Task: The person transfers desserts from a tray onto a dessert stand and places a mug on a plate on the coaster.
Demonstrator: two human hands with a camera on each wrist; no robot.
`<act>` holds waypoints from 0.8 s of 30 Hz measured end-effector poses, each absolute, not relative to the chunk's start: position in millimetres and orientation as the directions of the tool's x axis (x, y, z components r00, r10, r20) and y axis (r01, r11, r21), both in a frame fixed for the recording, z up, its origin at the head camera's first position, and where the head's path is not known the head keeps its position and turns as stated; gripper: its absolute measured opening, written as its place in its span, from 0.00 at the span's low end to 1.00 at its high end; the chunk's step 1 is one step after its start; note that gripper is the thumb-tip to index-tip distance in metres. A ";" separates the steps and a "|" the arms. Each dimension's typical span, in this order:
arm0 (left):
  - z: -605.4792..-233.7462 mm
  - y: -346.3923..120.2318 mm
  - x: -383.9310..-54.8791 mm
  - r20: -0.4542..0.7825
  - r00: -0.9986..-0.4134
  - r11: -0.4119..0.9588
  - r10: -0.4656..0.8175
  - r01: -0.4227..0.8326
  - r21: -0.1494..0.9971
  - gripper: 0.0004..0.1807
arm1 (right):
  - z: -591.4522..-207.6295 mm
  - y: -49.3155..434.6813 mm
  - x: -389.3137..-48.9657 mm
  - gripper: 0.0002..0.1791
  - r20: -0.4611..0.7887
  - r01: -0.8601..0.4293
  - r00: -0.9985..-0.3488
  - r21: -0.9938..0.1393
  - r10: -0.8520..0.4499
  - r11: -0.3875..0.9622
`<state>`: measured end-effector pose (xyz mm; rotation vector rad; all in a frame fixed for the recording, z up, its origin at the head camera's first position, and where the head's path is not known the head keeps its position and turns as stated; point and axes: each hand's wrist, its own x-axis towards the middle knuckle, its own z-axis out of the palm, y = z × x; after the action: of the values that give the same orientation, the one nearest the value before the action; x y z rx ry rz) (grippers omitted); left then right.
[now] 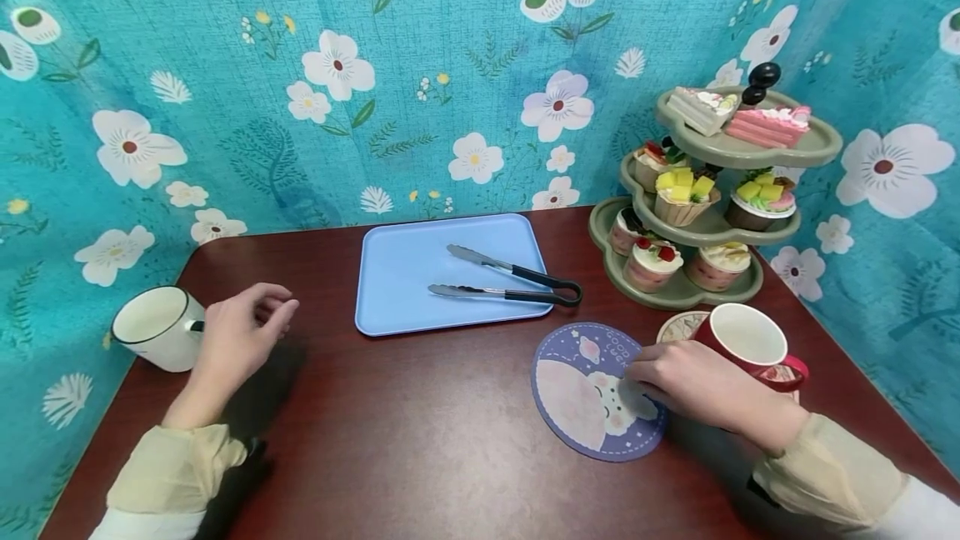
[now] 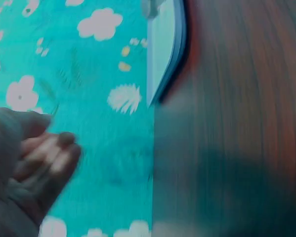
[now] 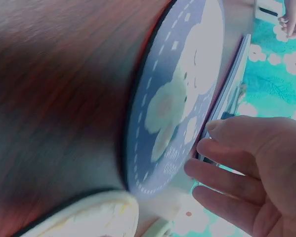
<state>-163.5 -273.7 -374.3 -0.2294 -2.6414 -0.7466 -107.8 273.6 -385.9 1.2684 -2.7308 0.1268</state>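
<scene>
My left hand (image 1: 236,336) is raised above the left side of the table, its fingers loosely bent and holding nothing. Beside it stands a white enamel mug (image 1: 157,344) with a dark rim, its handle partly hidden by the hand. My right hand (image 1: 690,377) hovers over the right edge of a round purple mat (image 1: 566,407) with a cartoon print. In the right wrist view those fingers (image 3: 227,175) are relaxed with nothing between them. Behind the right wrist is a red mug (image 1: 750,336) with a white inside, standing on a round patterned coaster (image 1: 675,326).
A light blue tray (image 1: 397,273) lies at the back middle, with black-handled metal tongs (image 1: 536,296) across its right side. At the back right rises a green three-tier stand (image 1: 750,148) bearing cake slices and several cupcakes. Floral cloth (image 1: 247,90) hangs behind the table.
</scene>
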 end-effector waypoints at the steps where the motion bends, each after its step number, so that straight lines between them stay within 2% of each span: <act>1: -372.8 -279.1 -160.0 0.456 -0.889 0.839 0.023 0.265 0.475 0.09 | -386.4 271.1 -108.3 0.11 0.165 -0.763 -0.640 -0.026 -0.750 0.646; 5: -367.4 -301.7 -147.4 0.610 -0.776 0.802 -0.159 0.259 0.538 0.10 | -387.2 261.0 -112.0 0.13 0.168 -0.750 -0.658 -0.056 -0.734 0.659; 7: -364.9 -316.6 -141.6 0.658 -0.701 0.771 -0.276 0.247 0.587 0.11 | -390.2 254.0 -116.1 0.13 0.174 -0.748 -0.662 -0.084 -0.729 0.658; 10: -366.3 -338.8 -134.0 0.688 -0.600 0.756 -0.407 0.201 0.623 0.15 | -393.1 245.6 -121.8 0.14 0.197 -0.745 -0.666 -0.127 -0.720 0.655; 12: -370.3 -351.6 -129.7 0.681 -0.564 0.750 -0.467 0.157 0.643 0.21 | -394.0 241.2 -125.1 0.14 0.216 -0.737 -0.675 -0.147 -0.705 0.660; 14: -374.9 -362.5 -125.7 0.643 -0.575 0.747 -0.506 0.082 0.660 0.29 | -395.1 236.5 -128.3 0.14 0.236 -0.729 -0.683 -0.165 -0.691 0.665; 16: -379.2 -371.0 -122.8 0.565 -0.611 0.713 -0.555 0.001 0.701 0.37 | -396.8 230.9 -131.8 0.15 0.248 -0.719 -0.694 -0.185 -0.676 0.670; 20: -386.2 -382.7 -122.8 0.281 -0.722 0.552 -0.632 -0.165 0.817 0.49 | -399.4 217.6 -138.8 0.16 0.258 -0.705 -0.708 -0.215 -0.657 0.676; 24: -394.4 -392.2 -126.4 0.046 -0.808 0.384 -0.588 -0.228 0.895 0.53 | -398.8 203.5 -145.9 0.17 0.235 -0.692 -0.721 -0.224 -0.652 0.686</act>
<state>-126.4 -392.2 -394.4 0.7091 -2.2915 -1.3974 -145.9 203.5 -398.8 1.1054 -2.7580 0.4507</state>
